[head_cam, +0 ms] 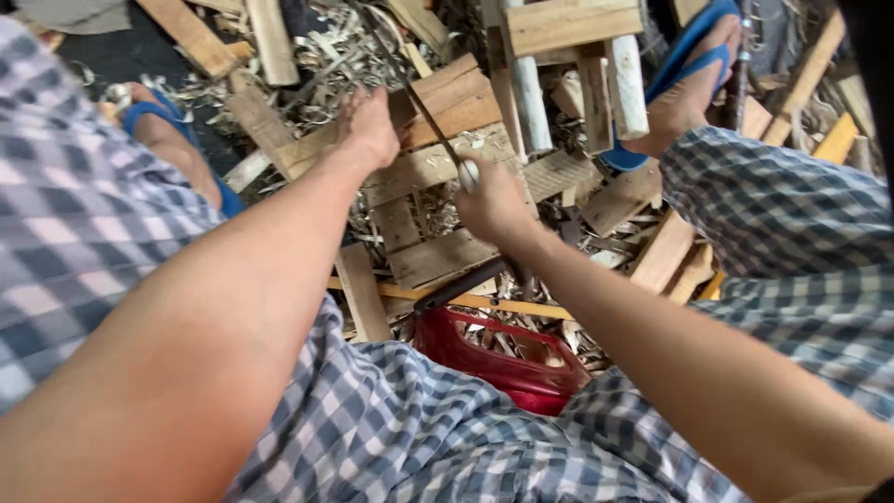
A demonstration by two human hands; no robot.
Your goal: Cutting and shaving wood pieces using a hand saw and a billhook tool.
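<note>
Wooden plank point(438, 163): stiff, rough, judged light; pressed flat by left hand point(371, 126). Saw point(430, 116): gripped at handle by right hand point(492, 207).

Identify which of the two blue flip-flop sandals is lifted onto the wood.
The blue rubber flip-flop at upper right: it is tilted up against the pale wooden pieces. The other flip-flop lies lower at left.

A woodworking workshop: wood offcuts point(438, 102) and shavings point(335, 47) everywhere.
</note>
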